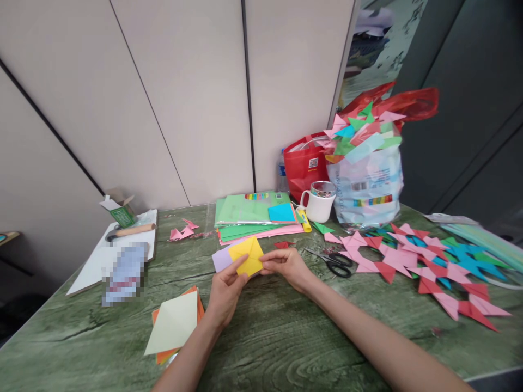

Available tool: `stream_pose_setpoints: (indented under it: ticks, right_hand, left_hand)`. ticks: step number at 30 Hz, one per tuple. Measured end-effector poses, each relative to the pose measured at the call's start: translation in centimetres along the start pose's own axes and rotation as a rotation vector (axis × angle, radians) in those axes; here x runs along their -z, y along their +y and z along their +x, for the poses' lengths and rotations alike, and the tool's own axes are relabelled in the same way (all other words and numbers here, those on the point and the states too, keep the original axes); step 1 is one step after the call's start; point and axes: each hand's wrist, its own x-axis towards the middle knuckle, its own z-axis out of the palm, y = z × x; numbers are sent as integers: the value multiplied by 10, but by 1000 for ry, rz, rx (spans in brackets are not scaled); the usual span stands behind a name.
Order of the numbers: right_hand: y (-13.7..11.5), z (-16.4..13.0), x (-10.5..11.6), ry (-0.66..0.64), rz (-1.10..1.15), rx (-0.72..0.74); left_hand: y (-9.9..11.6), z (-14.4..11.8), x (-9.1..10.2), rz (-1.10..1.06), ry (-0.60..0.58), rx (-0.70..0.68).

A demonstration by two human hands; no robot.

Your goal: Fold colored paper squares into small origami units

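Observation:
A folded piece of yellow paper (pixel 250 255) is held up over the middle of the table, its creases meeting near its centre. My left hand (pixel 227 288) grips its lower left edge between thumb and fingers. At its right corner, my right hand (pixel 288 267) pinches the paper with thumb and forefinger. Behind the yellow piece shows purple paper (pixel 221 261); whether it is held or lies on the table I cannot tell. Black-handled scissors (pixel 335 263) lie to the right of my right hand. Close by is a small red folded piece (pixel 283 245).
Coloured sheets (pixel 229 209) are stacked at the back, beside a white mug (pixel 321 202). Star-like folded paper rings (pixel 392 256) spread across the right. A bag of folded pieces (pixel 363 185) stands behind them. Loose sheets (pixel 174 321) and a hammer (pixel 131 231) on a white board are left.

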Motion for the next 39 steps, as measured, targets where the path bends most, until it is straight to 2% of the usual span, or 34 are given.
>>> stream_pose_setpoints:
  ticks: [7,13,17,21,24,27,30,36,39]
  right_hand:
    - [-4,-1,-1,35,1,6]
    - [-1,-1,-1,8,-93,43]
    - [1,0,1,-6,-243,162]
    - [1,0,2,-32,-322,267]
    - [2,0,1,-52,-393,301]
    - [4,-1,0,-92,-416,306]
    - [5,-1,-1,-115,-398,302]
    - [4,-2,-1,-171,-352,184]
    - [3,-2,-1,-159,-342,200]
  left_hand:
    - [7,2,-4,-170,-5,-29]
    - [0,3,1,60,17,-65]
    - [-3,1,1,161,-4,-59]
    - [5,1,-1,157,0,-92]
    - [13,3,2,93,55,-159]
    - [15,5,7,125,132,-77]
    - [11,6,9,207,119,35]
    - [6,6,6,207,159,47]
    - [9,5,3,154,149,19]
